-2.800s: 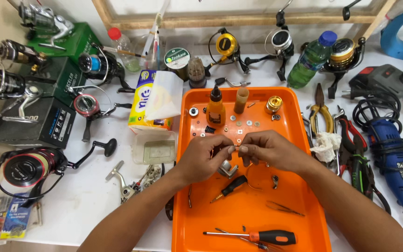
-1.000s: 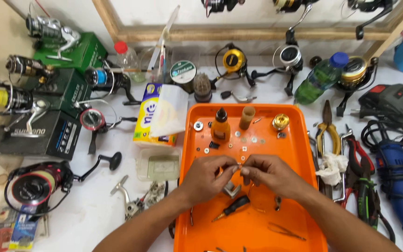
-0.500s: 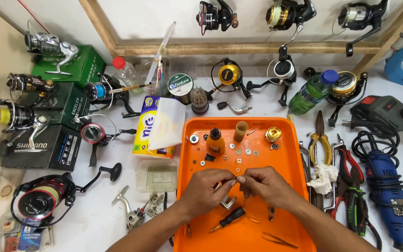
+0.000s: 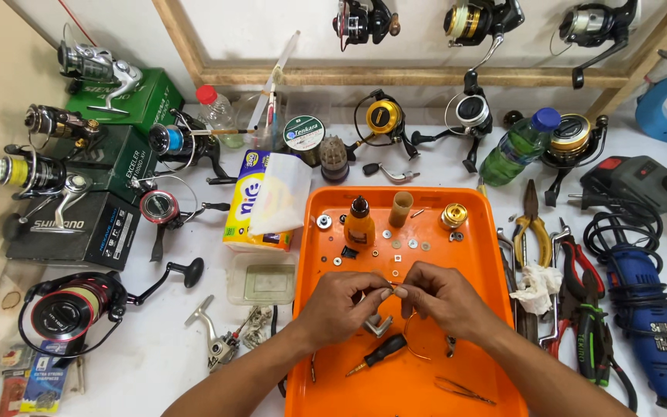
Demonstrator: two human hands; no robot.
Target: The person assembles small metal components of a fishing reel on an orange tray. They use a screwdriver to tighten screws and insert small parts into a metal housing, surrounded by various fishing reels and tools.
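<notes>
Both my hands meet over the middle of an orange tray (image 4: 503,262). My left hand (image 4: 341,305) and my right hand (image 4: 438,297) pinch a tiny metal part (image 4: 392,288) between their fingertips; the part is too small to identify. Under my hands lie a grey metal bracket (image 4: 378,328), a thin wire ring (image 4: 414,347) and a small black-handled screwdriver (image 4: 380,354). Farther back on the tray are several small washers (image 4: 403,247), an orange bottle (image 4: 360,224), a tan tube (image 4: 401,208) and a gold spool (image 4: 454,216).
Fishing reels (image 4: 63,309) and green and black boxes (image 4: 79,228) crowd the left. A tissue pack (image 4: 268,201) and a clear plastic box (image 4: 262,279) sit left of the tray. Pliers (image 4: 530,224), a blue rotary tool (image 4: 646,305) and a green bottle (image 4: 519,147) lie right. More reels hang behind.
My head has tilted up, so the tray and hands sit lower in view and the hanging reels appear. My hands stay together on the small part.
</notes>
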